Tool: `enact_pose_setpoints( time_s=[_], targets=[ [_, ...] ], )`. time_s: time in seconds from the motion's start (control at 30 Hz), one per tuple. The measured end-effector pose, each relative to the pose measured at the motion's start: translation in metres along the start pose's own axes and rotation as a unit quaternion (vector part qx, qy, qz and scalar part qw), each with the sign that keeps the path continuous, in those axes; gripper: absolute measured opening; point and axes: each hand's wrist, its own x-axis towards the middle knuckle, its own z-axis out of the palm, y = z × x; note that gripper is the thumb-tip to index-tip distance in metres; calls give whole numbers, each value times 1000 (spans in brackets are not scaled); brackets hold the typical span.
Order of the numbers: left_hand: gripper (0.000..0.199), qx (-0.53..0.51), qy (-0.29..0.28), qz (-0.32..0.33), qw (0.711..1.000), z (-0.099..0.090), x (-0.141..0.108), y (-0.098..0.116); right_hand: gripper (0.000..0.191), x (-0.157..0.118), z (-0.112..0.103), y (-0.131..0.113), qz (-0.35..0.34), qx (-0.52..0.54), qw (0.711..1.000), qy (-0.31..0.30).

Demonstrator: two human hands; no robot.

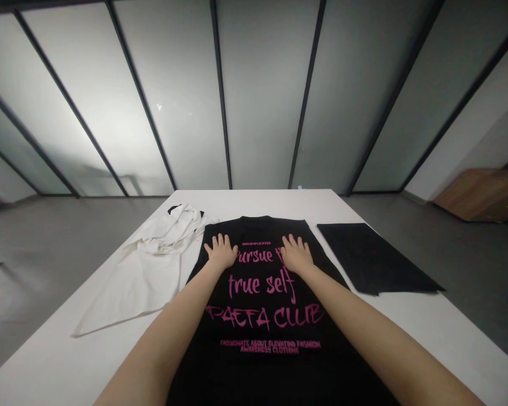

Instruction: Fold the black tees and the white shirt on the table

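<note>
A black T-shirt (254,301) with pink lettering lies spread flat in front of me, its collar toward the far side. My left hand (222,252) rests palm down on its upper left part, fingers spread. On the upper right part lies my right hand (297,254), also flat with the fingers apart, covering some of the lettering. Neither hand grips the cloth. The shirt's sleeves are not visible at its sides, and its lower edge runs out of view below.
The white table (254,201) carries a loosely heaped white garment (148,270) on the left, with a bit of black at its far end. On the right lies a folded black cloth (370,259). A frosted glass partition (262,96) stands behind; a wooden panel (482,194) is at far right.
</note>
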Motion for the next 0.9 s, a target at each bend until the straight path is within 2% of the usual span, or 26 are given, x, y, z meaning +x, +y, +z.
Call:
enact_pose_setpoints(
  time_s=[0.17,0.33,0.4,0.5,0.57,0.63,0.77,0.9],
  targets=[
    [74,-9,16,6,1000,-1,32,-2,66,28,-6,-3,8,10,1000,-6],
    [71,-25,58,33,997,-3,37,-7,67,38,-6,-2,10,15,1000,-5],
    [65,-43,105,42,993,-4,31,-8,66,35,-7,-2,5,25,1000,7],
    [57,-60,156,58,984,-4,15,-13,61,24,-9,1,-26,68,995,65],
    [55,-47,148,56,986,-1,2,-19,57,16,-9,6,-58,96,988,106],
    [57,-19,122,44,991,4,-10,-25,53,6,-8,12,-77,106,984,122],
    [64,18,95,29,995,9,-31,-28,51,-9,-2,22,-35,71,993,92],
    [65,23,92,35,995,10,-52,-19,55,-24,2,28,-17,42,997,56]
  ],
)
